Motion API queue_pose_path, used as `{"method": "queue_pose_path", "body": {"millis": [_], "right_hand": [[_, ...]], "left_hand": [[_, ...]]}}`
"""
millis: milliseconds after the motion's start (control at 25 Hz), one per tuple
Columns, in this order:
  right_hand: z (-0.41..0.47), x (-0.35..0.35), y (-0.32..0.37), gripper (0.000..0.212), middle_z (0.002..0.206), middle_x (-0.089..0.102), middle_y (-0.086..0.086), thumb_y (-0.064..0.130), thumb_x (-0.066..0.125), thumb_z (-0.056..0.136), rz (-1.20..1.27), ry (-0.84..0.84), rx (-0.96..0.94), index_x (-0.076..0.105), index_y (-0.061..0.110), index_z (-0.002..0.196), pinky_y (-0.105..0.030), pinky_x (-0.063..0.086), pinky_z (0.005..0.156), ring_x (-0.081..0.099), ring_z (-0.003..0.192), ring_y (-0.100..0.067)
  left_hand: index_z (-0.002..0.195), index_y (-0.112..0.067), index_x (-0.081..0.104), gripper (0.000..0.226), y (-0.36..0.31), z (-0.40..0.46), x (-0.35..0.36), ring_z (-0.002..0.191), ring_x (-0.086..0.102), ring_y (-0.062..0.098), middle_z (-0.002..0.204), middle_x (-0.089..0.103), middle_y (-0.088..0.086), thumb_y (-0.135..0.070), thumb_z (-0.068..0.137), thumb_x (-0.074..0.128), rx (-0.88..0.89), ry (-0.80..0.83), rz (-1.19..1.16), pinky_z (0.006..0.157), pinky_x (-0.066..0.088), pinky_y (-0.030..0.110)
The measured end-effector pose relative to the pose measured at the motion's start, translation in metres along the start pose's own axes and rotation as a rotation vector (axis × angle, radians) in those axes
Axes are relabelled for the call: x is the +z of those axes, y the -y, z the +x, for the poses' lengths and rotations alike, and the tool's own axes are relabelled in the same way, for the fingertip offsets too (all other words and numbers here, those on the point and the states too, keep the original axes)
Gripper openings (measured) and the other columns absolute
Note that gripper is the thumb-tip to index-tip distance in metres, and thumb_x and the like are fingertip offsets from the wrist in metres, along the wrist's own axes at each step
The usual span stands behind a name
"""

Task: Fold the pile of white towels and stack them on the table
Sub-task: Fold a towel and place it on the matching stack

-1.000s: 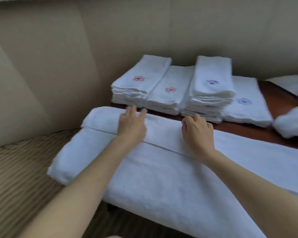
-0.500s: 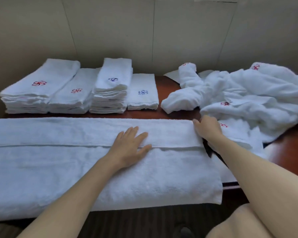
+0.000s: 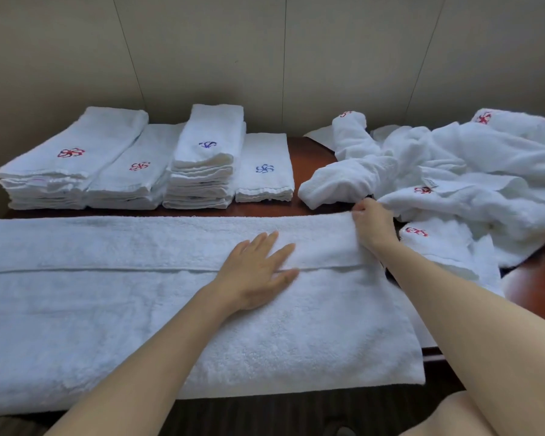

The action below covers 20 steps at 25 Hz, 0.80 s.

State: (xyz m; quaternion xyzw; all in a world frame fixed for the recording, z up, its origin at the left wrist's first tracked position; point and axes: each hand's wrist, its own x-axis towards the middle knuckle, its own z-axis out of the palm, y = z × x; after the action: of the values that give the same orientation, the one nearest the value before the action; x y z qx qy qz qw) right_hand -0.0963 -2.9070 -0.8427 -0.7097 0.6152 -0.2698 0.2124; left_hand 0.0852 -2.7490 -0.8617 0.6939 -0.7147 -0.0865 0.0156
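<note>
Left hand [image 3: 258,272] spread flat mid-frame, pinning towel [image 3: 107,297]; right hand [image 3: 372,226] pinching folded corner, probably squaring the edge.

One head-worn camera looks forward and down, close over the table [image 3: 312,152], toward the wall [image 3: 265,51].

A long towel [image 3: 139,297] lies across the near edge of the table [image 3: 530,284]. Behind it, at left, four folded stacks [image 3: 151,165] sit side by side against the wall [image 3: 265,58]. An unfolded pile [image 3: 453,174] lies at right.
</note>
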Motion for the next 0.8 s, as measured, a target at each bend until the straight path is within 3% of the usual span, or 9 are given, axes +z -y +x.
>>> {"method": "queue_pose_path", "body": {"millis": [80, 160, 240, 320, 400, 520, 640, 720, 800], "right_hand": [[-0.005, 0.008, -0.005, 0.017, 0.109, 0.059, -0.017, 0.021, 0.035, 0.099, -0.239, 0.033, -0.019, 0.047, 0.01, 0.096, -0.035, 0.035, 0.071, 0.05, 0.089, -0.031], [-0.01, 0.006, -0.005, 0.021, 0.114, 0.055, -0.018, 0.029, 0.035, 0.101, -0.411, 0.003, -0.014, 0.044, 0.009, 0.101, -0.037, 0.034, 0.072, 0.054, 0.099, -0.035], [-0.018, 0.0, 0.006, 0.023, 0.123, 0.049, -0.019, 0.025, 0.04, 0.099, -0.641, -0.053, 0.0, 0.045, 0.009, 0.115, -0.038, 0.036, 0.077, 0.05, 0.11, -0.036], [-0.029, 0.006, 0.033, 0.027, 0.124, 0.047, -0.018, 0.012, 0.041, 0.093, -0.808, -0.11, -0.122, 0.048, 0.011, 0.119, -0.04, 0.037, 0.086, 0.045, 0.114, -0.035], [-0.052, 0.029, 0.079, 0.033, 0.119, 0.052, -0.016, 0.007, 0.034, 0.089, -0.692, -0.096, -0.429, 0.056, 0.009, 0.113, -0.04, 0.037, 0.085, 0.047, 0.112, -0.034], [-0.103, 0.076, 0.148, 0.028, 0.113, 0.055, -0.012, 0.01, 0.035, 0.093, -0.475, 0.139, -0.774, 0.058, 0.009, 0.108, -0.037, 0.035, 0.075, 0.049, 0.109, -0.032], [-0.139, 0.11, 0.184, 0.022, 0.116, 0.052, -0.011, 0.013, 0.041, 0.096, -0.515, 0.362, -0.826, 0.056, 0.008, 0.111, -0.033, 0.031, 0.073, 0.048, 0.112, -0.032], [-0.149, 0.119, 0.201, 0.024, 0.119, 0.049, -0.01, 0.023, 0.045, 0.097, -0.536, 0.319, -0.871, 0.054, 0.008, 0.115, -0.033, 0.029, 0.075, 0.045, 0.113, -0.03], [-0.158, 0.131, 0.217, 0.028, 0.116, 0.049, -0.009, 0.031, 0.05, 0.096, -0.505, 0.296, -0.954, 0.052, 0.01, 0.114, -0.033, 0.029, 0.075, 0.045, 0.11, -0.029]], "left_hand": [[0.15, -0.039, 0.001, 0.062, -0.002, -0.003, 0.002, 0.146, -0.014, 0.013, 0.16, -0.011, -0.003, -0.063, 0.094, 0.014, 0.014, 0.036, 0.003, 0.118, -0.006, 0.035], [0.15, -0.039, 0.01, 0.06, -0.001, -0.005, -0.002, 0.146, -0.007, 0.01, 0.16, -0.003, -0.004, -0.061, 0.095, 0.017, 0.023, 0.018, -0.119, 0.119, -0.003, 0.034], [0.15, -0.034, 0.02, 0.056, 0.01, -0.005, -0.012, 0.147, 0.004, 0.011, 0.16, 0.008, -0.003, -0.054, 0.098, 0.021, -0.043, -0.128, -0.19, 0.119, 0.006, 0.036], [0.15, -0.029, 0.023, 0.052, 0.036, -0.005, -0.024, 0.147, 0.008, 0.016, 0.16, 0.01, 0.002, -0.046, 0.101, 0.025, -0.213, -0.296, -0.112, 0.118, 0.011, 0.038], [0.151, -0.028, 0.018, 0.052, 0.068, -0.015, -0.03, 0.147, 0.002, 0.021, 0.16, 0.003, 0.006, -0.041, 0.102, 0.025, -0.42, -0.284, -0.046, 0.118, 0.009, 0.04], [0.151, -0.026, 0.015, 0.051, 0.115, -0.045, -0.028, 0.146, 0.002, 0.025, 0.16, 0.0, 0.009, -0.038, 0.102, 0.021, -0.638, -0.128, -0.044, 0.116, 0.012, 0.042], [0.149, -0.026, 0.021, 0.049, 0.146, -0.087, -0.029, 0.144, 0.014, 0.025, 0.159, 0.011, 0.005, -0.037, 0.102, 0.019, -0.722, -0.009, -0.073, 0.114, 0.017, 0.045], [0.137, -0.019, 0.04, 0.042, 0.16, -0.112, -0.036, 0.135, 0.033, 0.026, 0.149, 0.034, 0.006, -0.032, 0.102, 0.022, -0.745, -0.021, -0.062, 0.108, 0.027, 0.043], [0.116, -0.011, 0.054, 0.031, 0.171, -0.134, -0.04, 0.116, 0.05, 0.027, 0.129, 0.054, 0.009, -0.024, 0.099, 0.032, -0.8, -0.157, -0.071, 0.094, 0.038, 0.037]]}}
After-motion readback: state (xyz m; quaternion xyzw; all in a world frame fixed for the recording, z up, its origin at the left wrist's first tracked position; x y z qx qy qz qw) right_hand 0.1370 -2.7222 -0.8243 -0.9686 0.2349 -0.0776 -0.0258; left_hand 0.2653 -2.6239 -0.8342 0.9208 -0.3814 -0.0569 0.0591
